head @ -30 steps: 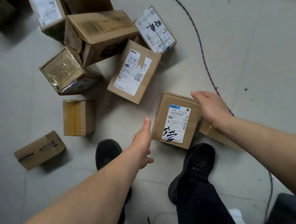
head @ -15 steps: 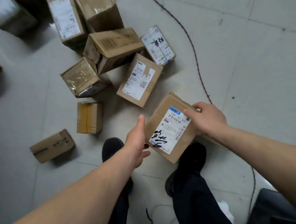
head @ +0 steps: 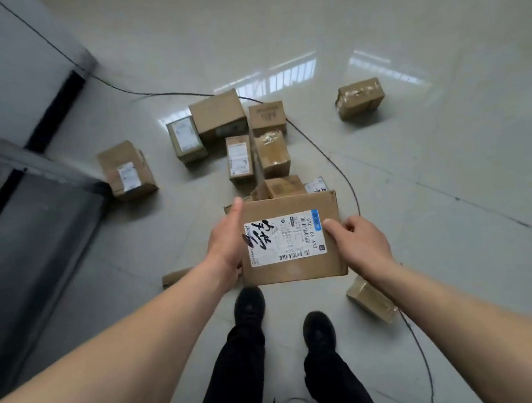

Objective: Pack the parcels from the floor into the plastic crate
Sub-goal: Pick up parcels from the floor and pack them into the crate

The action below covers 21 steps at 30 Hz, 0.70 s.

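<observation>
I hold a brown cardboard parcel (head: 297, 265) with a white shipping label and black scrawl in front of me, well above the floor. My left hand (head: 226, 245) grips its left side, thumb along the top edge. My right hand (head: 359, 244) grips its right side, fingers curled over the label's edge. Several more parcels lie on the tiled floor beyond it, among them a taped one (head: 272, 154) and a labelled one (head: 239, 158). No plastic crate shows in this view.
A lone taped parcel (head: 359, 98) sits far right, another parcel (head: 127, 171) by the dark panel (head: 32, 242) at left. A small taped parcel (head: 372, 300) lies beside my right shoe. A dark cable (head: 336, 164) snakes across the floor.
Both hands closed on the labelled parcel and lifted it off the floor. My view rose and tipped forward, so more of the room and farther parcels show.
</observation>
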Tool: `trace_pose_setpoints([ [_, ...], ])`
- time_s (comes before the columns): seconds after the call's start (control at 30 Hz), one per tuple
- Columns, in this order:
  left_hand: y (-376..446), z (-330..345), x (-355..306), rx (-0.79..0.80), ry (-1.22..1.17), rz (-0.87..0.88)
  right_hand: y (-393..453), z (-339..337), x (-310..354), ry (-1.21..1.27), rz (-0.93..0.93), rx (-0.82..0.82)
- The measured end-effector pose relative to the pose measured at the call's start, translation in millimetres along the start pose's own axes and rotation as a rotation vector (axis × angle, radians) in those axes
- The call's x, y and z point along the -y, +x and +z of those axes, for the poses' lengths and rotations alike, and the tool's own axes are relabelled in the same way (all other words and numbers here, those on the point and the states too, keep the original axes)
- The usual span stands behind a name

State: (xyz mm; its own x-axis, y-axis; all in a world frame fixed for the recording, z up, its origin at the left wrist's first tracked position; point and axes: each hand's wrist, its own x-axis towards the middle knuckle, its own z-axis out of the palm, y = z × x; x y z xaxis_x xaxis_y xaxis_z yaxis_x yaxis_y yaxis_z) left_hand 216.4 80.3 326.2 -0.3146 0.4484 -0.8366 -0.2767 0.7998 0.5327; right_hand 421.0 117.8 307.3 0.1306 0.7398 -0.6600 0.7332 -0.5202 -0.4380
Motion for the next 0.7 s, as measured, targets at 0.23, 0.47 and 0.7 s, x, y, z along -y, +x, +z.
trace_pose_setpoints([
  [0.23, -100, -68, -32, -0.098, -0.163, 0.151, -74, -27, 89, -0.04, -0.256, 0.063],
  [0.47, -172, -140, -4, -0.221, -0.408, 0.221, -153, -8, 150, -0.153, -0.493, 0.163],
  [0.7, -224, -247, 45, -0.352, -0.551, 0.298, -250, 62, 197, -0.257, -0.692, 0.265],
])
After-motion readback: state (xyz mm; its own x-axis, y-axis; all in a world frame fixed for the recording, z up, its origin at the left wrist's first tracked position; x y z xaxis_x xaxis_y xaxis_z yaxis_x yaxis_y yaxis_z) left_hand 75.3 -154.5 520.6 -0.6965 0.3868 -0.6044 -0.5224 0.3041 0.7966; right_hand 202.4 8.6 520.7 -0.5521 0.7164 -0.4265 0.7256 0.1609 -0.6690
